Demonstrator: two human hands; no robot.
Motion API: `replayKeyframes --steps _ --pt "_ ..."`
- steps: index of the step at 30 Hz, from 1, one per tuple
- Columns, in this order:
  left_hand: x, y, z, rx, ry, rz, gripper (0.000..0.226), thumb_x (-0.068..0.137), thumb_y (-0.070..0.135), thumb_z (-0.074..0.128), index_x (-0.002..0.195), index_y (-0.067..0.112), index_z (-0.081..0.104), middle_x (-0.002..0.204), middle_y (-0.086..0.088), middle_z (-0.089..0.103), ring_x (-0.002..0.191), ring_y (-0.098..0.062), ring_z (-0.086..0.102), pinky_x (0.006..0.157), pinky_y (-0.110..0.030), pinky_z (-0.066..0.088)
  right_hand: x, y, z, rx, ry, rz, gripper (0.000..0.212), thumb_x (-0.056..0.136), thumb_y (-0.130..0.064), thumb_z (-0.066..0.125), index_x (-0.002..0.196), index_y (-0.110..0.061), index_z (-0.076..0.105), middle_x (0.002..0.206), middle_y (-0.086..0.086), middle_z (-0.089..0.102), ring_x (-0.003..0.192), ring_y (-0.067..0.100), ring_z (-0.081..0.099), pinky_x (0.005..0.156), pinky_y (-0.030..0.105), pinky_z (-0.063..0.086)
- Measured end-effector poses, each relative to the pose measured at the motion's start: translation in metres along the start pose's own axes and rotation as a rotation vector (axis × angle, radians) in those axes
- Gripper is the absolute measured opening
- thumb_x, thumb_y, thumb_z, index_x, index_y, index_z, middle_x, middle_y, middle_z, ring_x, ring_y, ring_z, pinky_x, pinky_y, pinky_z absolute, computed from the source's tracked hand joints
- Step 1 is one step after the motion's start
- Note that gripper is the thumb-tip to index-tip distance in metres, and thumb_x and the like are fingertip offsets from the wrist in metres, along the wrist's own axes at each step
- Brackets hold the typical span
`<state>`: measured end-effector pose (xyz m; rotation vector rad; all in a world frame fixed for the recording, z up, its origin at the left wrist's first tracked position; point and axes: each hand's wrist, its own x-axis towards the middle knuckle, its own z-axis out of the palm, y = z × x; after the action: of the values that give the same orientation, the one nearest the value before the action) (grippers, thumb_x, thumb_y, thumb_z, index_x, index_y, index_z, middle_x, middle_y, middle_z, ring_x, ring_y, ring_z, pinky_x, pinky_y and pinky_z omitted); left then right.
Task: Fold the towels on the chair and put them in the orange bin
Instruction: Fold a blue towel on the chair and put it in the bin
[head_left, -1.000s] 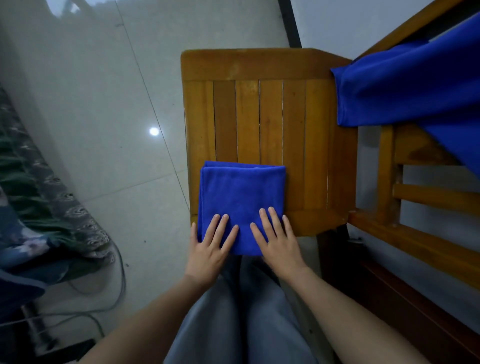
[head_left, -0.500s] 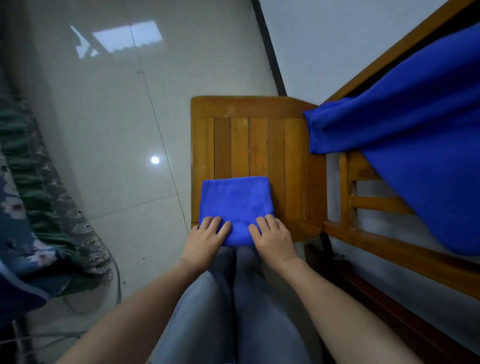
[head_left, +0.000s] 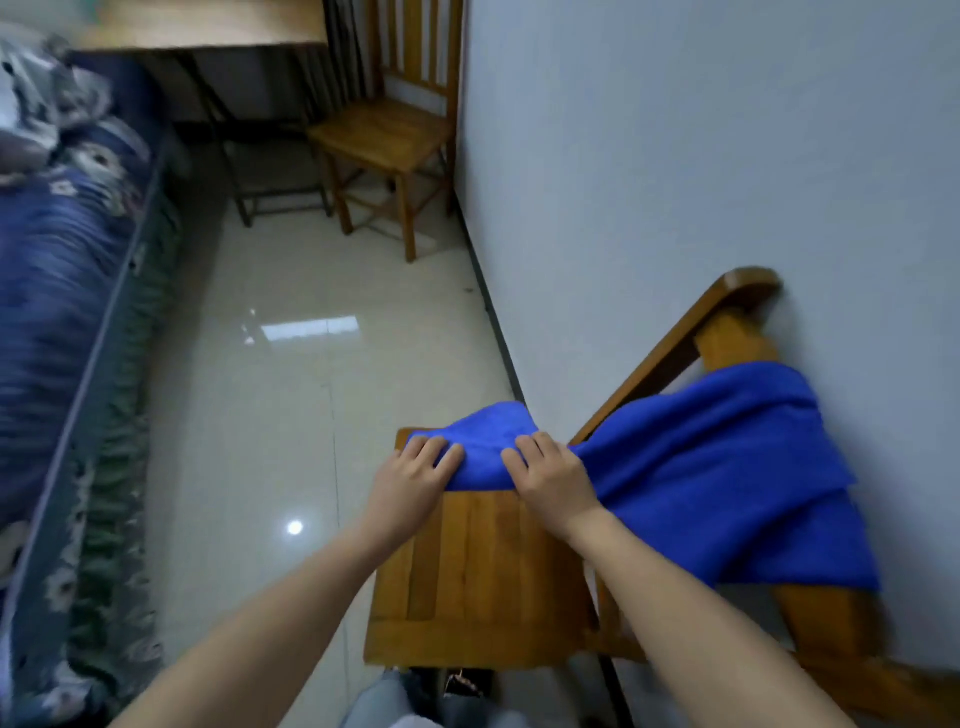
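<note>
Bed (head_left: 62, 312) far left. Left hand (head_left: 410, 480) curls its fingers over the left edge of the folded blue towel (head_left: 483, 441), which sits at the far end of the chair seat (head_left: 483, 561). Right hand (head_left: 553, 478) grips the right edge the same way. Lifted or not, can't tell. Likely soft, light and floppy, so hold both edges to keep the folds. Second towel (head_left: 727, 467) drapes over the chair back, right. Orange bin not visible.

I'm seeing open floor (head_left: 270, 415) lying left of the chair seat (head_left: 483, 561); the wall (head_left: 675, 182) and draped towel (head_left: 727, 467) are crowding the right, the bed (head_left: 62, 312) bounding far left.
</note>
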<state>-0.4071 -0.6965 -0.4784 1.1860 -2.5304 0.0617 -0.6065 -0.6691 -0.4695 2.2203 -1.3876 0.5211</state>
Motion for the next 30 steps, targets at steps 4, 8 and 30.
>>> replayKeyframes --steps 4,8,30 --pt "0.048 -0.015 -0.068 0.071 0.107 -0.003 0.049 0.06 0.001 0.074 0.099 0.012 0.046 0.082 -0.009 0.066 0.069 -0.029 0.064 0.046 -0.028 0.049 0.075 0.034 -0.034 -0.065 0.098 -0.081 0.015 0.072 0.001 0.044 0.08 -0.011 0.042 0.064 0.004 0.058 0.055 0.021 0.054 0.042 0.026 0.039" --pt "0.085 -0.034 -0.131 0.179 0.204 -0.023 0.061 0.051 0.002 0.08 0.1 0.012 0.046 0.082 -0.01 0.066 0.066 -0.029 0.062 0.047 -0.028 0.047 0.142 0.052 -0.072 -0.113 0.175 -0.135 0.019 0.067 0.001 0.045 0.082 -0.01 0.041 0.067 0.007 0.059 0.056 0.023 0.055 0.041 0.026 0.038" --pt "0.018 -0.136 -0.368 0.55 0.643 0.169 0.051 0.066 0.014 0.068 0.112 0.009 0.047 0.096 -0.013 0.067 0.075 -0.028 0.065 0.055 -0.031 0.052 0.313 -0.055 -0.225 -0.133 0.591 -0.485 0.043 0.066 -0.014 0.077 0.096 -0.008 0.048 0.079 0.012 0.065 0.064 0.022 0.06 0.05 0.029 0.052"
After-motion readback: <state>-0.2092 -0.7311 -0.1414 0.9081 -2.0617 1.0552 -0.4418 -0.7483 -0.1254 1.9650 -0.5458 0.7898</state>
